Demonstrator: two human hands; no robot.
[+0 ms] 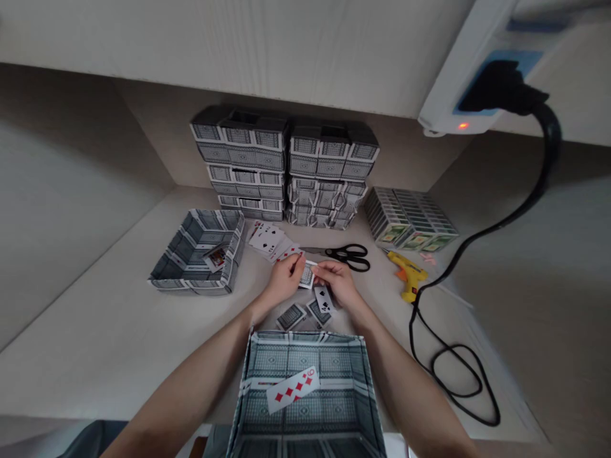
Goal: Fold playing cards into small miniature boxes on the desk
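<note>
Between my left hand (pixel 286 275) and my right hand (pixel 337 280) is a playing card (pixel 308 275) with its patterned back showing, pinched at both sides. Just below it lies a four of spades (pixel 323 299), with face-down cards (pixel 291 316) beside it on the table. Close in front of me is a box made of joined playing cards (pixel 272 364), and a diamond card (pixel 293 389) lies inside it. Fanned face-up cards (pixel 267 238) spread out beyond my left hand. Black-handled scissors (pixel 354 254) lie just past my right hand.
Another card box (pixel 191 283) stands at the left with a card in it. Stacked card boxes (pixel 248 152) line the back wall. Packed card decks (pixel 405 219) sit at the back right. A yellow glue gun (pixel 411 273) lies by a looping black cord (pixel 470 238), below a power strip (pixel 458 70).
</note>
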